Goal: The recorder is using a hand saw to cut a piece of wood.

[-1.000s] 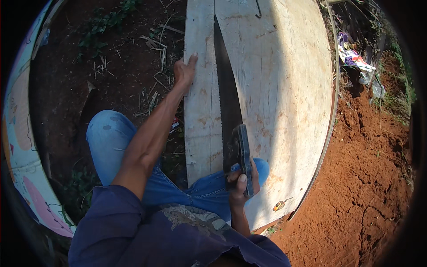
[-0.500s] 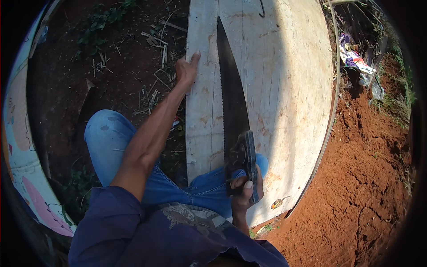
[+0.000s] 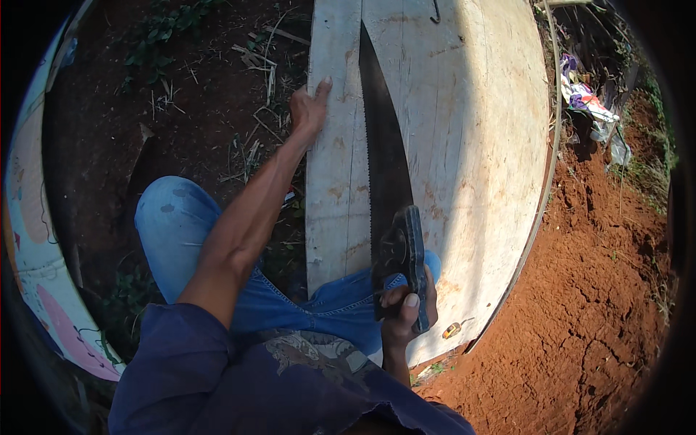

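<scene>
Head: left hand (image 3: 309, 112), grip unclear, on board edge (image 3: 312, 210) beside soil (image 3: 196, 145), right hand (image 3: 407, 312) clamped on saw (image 3: 386, 145)

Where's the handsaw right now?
Head view, just right of centre: the handsaw is gripped in the right hand, blade over the pale board.

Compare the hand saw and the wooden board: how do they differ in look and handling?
Colour: the hand saw is dark; the wooden board is pale with brown stains.
Shape: the hand saw tapers and has a toothed edge; the wooden board is broad.
Hands: the right hand grips the hand saw by its handle; the left hand is at the wooden board's left edge.
Shared: both stretch toward the top of the picture.
</scene>
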